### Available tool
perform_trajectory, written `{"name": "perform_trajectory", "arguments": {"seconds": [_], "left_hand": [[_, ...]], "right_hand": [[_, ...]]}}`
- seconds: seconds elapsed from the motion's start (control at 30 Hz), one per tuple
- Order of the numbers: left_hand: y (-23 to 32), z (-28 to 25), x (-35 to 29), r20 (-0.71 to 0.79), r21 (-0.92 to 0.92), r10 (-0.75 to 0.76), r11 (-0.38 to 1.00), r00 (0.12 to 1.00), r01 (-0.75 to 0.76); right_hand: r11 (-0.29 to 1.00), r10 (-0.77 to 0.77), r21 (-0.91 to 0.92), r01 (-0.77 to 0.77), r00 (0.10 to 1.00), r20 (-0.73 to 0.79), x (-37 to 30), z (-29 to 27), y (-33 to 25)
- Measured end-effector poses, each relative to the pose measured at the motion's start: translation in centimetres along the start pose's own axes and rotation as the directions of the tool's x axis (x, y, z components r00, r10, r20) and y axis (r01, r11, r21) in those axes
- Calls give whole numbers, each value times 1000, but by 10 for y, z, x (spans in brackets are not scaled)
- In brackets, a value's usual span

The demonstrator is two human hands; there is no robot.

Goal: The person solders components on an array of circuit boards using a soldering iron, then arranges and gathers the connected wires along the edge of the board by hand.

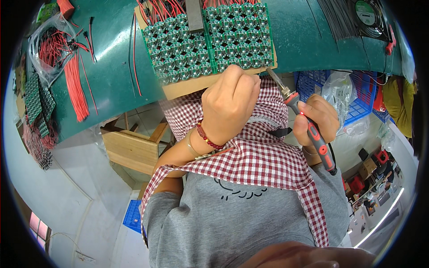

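My right hand (325, 117) grips a red-and-grey soldering iron (314, 134). Its metal tip points up and left, at the lower right corner of the green circuit board panels (241, 38). My left hand (230, 100) is closed just in front of the panels, fingers pinched on a thin solder wire; a fine strand trails from its left side. Rows of small round boards fill both panels, which lie side by side on a piece of cardboard (187, 88). A grey metal bar (194, 17) rests across their far part, with red wires (165, 10) behind it.
On the green table (111, 40), a plastic bag of red and black wires (53, 47) and a red wire bundle (76, 89) lie left. Black wires (335, 20) and a black fan-like round thing (368, 18) lie right. A blue crate (357, 107) and wooden stool (129, 149) stand below.
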State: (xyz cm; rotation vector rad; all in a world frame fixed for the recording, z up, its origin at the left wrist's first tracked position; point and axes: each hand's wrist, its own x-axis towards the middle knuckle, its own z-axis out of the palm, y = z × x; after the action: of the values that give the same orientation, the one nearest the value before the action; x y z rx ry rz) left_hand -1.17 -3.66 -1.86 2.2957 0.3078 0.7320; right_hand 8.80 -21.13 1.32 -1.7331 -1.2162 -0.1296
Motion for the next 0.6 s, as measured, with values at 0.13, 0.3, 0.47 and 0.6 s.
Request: {"name": "perform_trajectory", "arguments": {"seconds": [0.13,0.3,0.47,0.6], "left_hand": [[-1,1,0,12,-4,-5,1000,1000,5],[-2,2,2,8,0,-5,1000,1000,5],[2,-3,1,-4,-20,-18,1000,1000,18],[3,-3,-2,-3,-132,-57,990,998,56]], "right_hand": [[999,37,9,-37,999,-2,0,0,-3],[999,53,-3,-53,999,7,2,0,-4],[999,-37,18,38,998,-58,3,-6,-8],[1000,-8,27,10,996,-91,3,-11,-10]]}}
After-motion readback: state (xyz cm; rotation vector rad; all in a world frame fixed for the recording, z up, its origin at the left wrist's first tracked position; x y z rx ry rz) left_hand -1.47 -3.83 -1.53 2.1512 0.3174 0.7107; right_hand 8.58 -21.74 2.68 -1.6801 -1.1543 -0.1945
